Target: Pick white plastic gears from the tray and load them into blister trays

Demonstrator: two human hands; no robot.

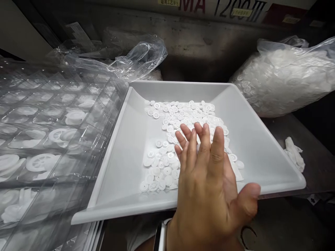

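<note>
And there was the left hand point(206, 184), open, fingers spread over the white plastic discs point(178, 113) scattered mid-frame in a white tray point(117, 164); the right hand was out of view, state unknown.

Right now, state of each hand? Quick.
Left hand: open, fingers spread above the white plastic discs, holding nothing visible.
Right hand: not in view.

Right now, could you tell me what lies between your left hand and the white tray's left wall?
In the head view, small white perforated discs lie beside the left hand, then bare tray up to the left wall.
</note>
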